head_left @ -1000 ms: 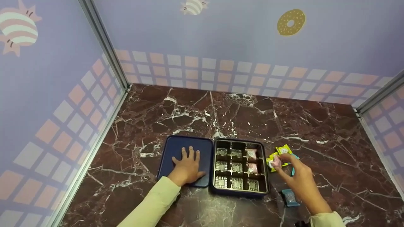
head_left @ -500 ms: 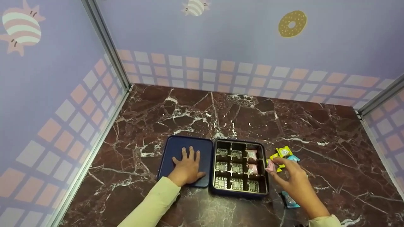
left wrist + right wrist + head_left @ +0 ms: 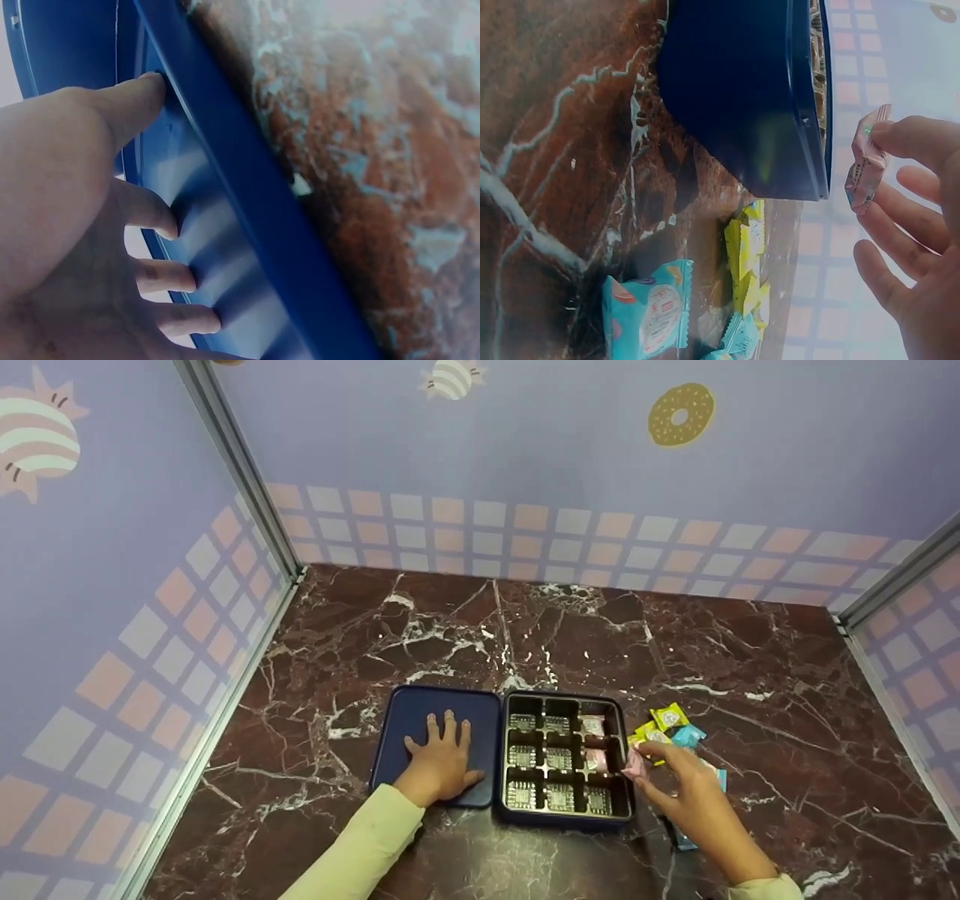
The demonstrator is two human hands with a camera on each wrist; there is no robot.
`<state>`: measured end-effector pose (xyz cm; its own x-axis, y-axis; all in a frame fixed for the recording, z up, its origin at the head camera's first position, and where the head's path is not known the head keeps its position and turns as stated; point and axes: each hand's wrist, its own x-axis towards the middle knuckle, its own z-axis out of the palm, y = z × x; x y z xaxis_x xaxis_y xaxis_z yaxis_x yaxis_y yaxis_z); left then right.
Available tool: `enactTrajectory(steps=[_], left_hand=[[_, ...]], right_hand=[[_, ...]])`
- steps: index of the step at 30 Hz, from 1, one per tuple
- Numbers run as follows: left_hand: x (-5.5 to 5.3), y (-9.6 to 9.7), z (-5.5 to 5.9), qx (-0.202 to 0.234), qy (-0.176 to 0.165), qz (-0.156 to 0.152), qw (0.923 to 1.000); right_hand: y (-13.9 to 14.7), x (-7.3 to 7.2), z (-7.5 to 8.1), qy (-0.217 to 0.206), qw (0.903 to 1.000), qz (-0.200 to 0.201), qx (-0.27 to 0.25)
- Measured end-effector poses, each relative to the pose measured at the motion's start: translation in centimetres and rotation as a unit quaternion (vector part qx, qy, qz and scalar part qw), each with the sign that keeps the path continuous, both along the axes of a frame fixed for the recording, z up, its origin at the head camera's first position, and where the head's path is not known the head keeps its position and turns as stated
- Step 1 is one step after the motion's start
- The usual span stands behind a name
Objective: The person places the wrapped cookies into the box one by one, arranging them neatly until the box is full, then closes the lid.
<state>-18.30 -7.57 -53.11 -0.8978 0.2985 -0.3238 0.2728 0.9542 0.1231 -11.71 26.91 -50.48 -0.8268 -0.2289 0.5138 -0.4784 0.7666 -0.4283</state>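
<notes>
My left hand (image 3: 439,761) rests flat with spread fingers on the dark blue lid (image 3: 401,727). In the left wrist view its fingertips (image 3: 191,319) touch the lid's inner face. My right hand (image 3: 694,787) pinches a pink wrapped candy (image 3: 868,159) between thumb and fingers, at the right rim of the blue tin (image 3: 566,817). A divided insert fills the tin; pink candies sit in its right column, one in the back compartment (image 3: 593,725) and one in the middle compartment (image 3: 596,760). The other compartments hold nothing.
Right of the tin lie several yellow wrapped candies (image 3: 667,716) and a light blue one (image 3: 688,735). A blue candy (image 3: 649,311) lies nearer, partly hidden by the right hand in the head view. Patterned walls (image 3: 480,450) enclose the marble tabletop (image 3: 450,637).
My right hand has carried the pink candy leftward, from over the yellow candies to the tin's right rim. The left hand stays on the lid.
</notes>
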Motion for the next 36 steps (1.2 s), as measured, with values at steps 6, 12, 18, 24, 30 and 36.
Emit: enactTrajectory(steps=[6, 12, 18, 24, 30, 36], left_hand=[[0.0, -0.2, -0.1, 0.004, -0.001, 0.001, 1.0000], [0.1, -0.4, -0.3, 0.005, -0.005, 0.004, 1.0000], [0.1, -0.3, -0.3, 0.006, -0.004, 0.003, 1.0000], [0.0, -0.1, -0.2, 0.007, -0.004, -0.003, 1.0000], [0.0, -0.1, 0.0, 0.011, -0.001, -0.002, 0.9999], [0.0, -0.1, -0.1, 0.008, 0.001, -0.004, 1.0000]], right_hand=[[-0.4, 0.5, -0.3, 0.004, 1.0000, 0.007, -0.005], [-1.2, 1.0, -0.6, 0.001, 0.9999, 0.010, -0.004], [-1.7, 1.5, -0.8, -0.008, 0.9998, 0.017, -0.006], [-2.1, 2.1, -1.0, -0.045, 0.9990, 0.006, -0.003], [-2.5, 2.0, -1.1, -0.074, 0.9971, 0.000, 0.013], [-2.6, 2.0, -1.4, -0.099, 0.9945, -0.006, 0.034]])
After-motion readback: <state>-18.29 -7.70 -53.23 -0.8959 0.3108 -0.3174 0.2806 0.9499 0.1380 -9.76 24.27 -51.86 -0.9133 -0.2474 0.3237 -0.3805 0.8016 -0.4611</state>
